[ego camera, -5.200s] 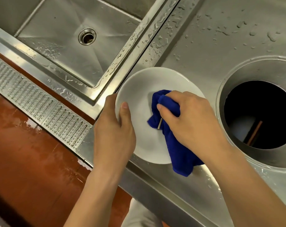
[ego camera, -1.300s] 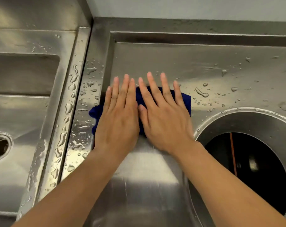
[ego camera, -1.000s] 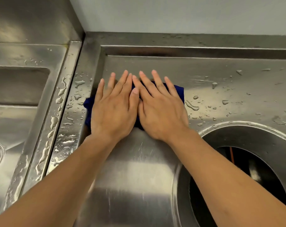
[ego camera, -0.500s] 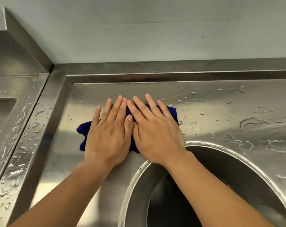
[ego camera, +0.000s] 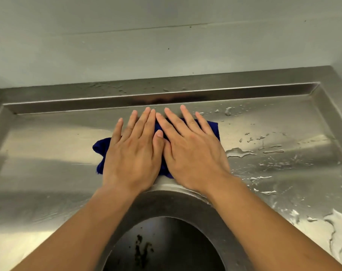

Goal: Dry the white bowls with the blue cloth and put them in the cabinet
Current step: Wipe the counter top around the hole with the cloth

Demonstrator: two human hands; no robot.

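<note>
Filling most of the frame from the middle band down, the stainless steel counter [ego camera: 48, 149] stretches from edge to edge, with a raised back lip [ego camera: 166, 94] running across just above centre and a pale grey wall [ego camera: 166, 40] taking up the whole upper part of the picture. At the bottom centre a large round opening [ego camera: 162, 241] is sunk into the counter, its rim curving up between the two bare forearms and its dark inside showing some blackish smears. Both forearms come in from the lower corners and meet near the middle of the frame. The left hand [ego camera: 131, 151] and the right hand [ego camera: 191, 151] lie side by side, palms down, fingers stretched flat and slightly spread, thumbs touching; neither grasps anything, both simply press on the blue cloth [ego camera: 99, 149]. That cloth lies spread on the counter just above the opening's rim, mostly covered by the hands, with one edge sticking out at centre left and a corner showing to the right of the right hand's fingers. Water droplets and streaks [ego camera: 238, 152] dot the counter in the right half of the frame, from beside the cloth down to the lower right corner. No white bowls appear anywhere in view.
</note>
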